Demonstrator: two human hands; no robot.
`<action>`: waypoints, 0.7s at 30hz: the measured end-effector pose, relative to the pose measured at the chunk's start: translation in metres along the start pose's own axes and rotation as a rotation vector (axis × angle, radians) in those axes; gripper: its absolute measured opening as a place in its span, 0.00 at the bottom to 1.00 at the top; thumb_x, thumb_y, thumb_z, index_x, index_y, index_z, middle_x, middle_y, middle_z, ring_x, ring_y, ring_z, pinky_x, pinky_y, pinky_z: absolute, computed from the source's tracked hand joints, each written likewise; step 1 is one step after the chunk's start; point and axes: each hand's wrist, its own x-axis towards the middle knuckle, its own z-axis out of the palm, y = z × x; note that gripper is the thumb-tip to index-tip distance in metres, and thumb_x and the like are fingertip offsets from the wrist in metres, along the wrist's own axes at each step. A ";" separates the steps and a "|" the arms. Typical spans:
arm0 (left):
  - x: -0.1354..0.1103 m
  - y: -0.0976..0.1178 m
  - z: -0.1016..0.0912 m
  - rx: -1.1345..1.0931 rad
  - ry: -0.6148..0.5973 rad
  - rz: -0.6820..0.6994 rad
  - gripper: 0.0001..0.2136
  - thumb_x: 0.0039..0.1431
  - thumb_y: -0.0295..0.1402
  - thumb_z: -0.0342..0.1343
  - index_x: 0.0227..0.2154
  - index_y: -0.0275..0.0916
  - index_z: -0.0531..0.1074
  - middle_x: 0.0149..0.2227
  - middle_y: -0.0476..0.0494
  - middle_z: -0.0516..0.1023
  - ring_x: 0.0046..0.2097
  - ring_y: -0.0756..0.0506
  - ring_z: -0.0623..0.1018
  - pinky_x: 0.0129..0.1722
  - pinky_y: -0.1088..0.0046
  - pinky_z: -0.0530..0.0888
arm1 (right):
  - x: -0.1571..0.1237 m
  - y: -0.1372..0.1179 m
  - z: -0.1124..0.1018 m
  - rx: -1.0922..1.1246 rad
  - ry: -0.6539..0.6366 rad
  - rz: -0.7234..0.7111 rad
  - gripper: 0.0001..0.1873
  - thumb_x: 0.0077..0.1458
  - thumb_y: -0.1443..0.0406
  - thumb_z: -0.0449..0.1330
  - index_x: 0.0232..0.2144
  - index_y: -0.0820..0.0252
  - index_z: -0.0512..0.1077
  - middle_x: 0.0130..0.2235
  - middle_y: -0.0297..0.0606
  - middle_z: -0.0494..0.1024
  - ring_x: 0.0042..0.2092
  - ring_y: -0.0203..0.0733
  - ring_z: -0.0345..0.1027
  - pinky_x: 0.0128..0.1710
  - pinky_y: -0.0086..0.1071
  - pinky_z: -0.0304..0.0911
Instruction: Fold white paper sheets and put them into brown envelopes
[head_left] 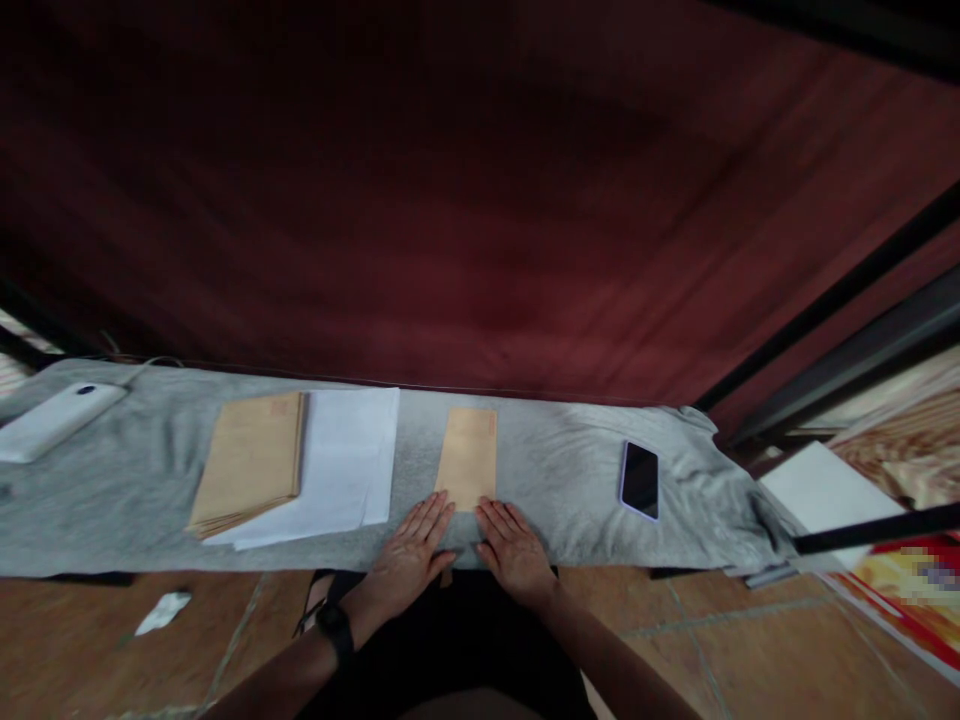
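Note:
A single brown paper envelope (471,455) lies flat on the grey cloth, its long side pointing away from me. My left hand (412,542) rests flat with fingers stretched, the fingertips on the envelope's near left corner. At the near right corner lie the fingertips of my right hand (514,548), also flat and spread. Nothing is gripped by either hand. To the left sits a stack of brown envelopes (247,455), partly covering some white paper sheets (349,455).
A phone (640,481) lies on the grey cloth (559,470) to the right. At the far left is a white device (60,422) with a cable. A dark red curtain (465,220) hangs behind the table. Black bars (847,300) stand at the right.

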 end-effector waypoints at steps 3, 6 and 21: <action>0.005 -0.001 -0.004 -0.057 -0.040 -0.036 0.27 0.67 0.46 0.49 0.64 0.40 0.63 0.67 0.35 0.64 0.67 0.38 0.66 0.64 0.56 0.68 | -0.001 0.004 -0.005 0.011 -0.015 -0.013 0.29 0.68 0.60 0.54 0.68 0.58 0.58 0.67 0.39 0.64 0.67 0.41 0.57 0.68 0.41 0.54; 0.018 0.004 0.000 -0.127 -0.019 -0.187 0.20 0.69 0.40 0.46 0.59 0.40 0.69 0.65 0.37 0.67 0.64 0.40 0.70 0.63 0.57 0.69 | 0.001 0.005 -0.006 0.031 -0.023 0.007 0.26 0.69 0.61 0.53 0.67 0.57 0.60 0.67 0.38 0.64 0.67 0.41 0.58 0.68 0.42 0.54; 0.069 -0.006 -0.005 -0.468 -0.012 -0.824 0.19 0.60 0.30 0.51 0.54 0.36 0.69 0.37 0.43 0.81 0.38 0.44 0.81 0.39 0.69 0.76 | 0.002 -0.011 0.000 0.005 0.042 0.132 0.24 0.70 0.61 0.50 0.66 0.54 0.62 0.66 0.37 0.66 0.66 0.43 0.61 0.69 0.44 0.51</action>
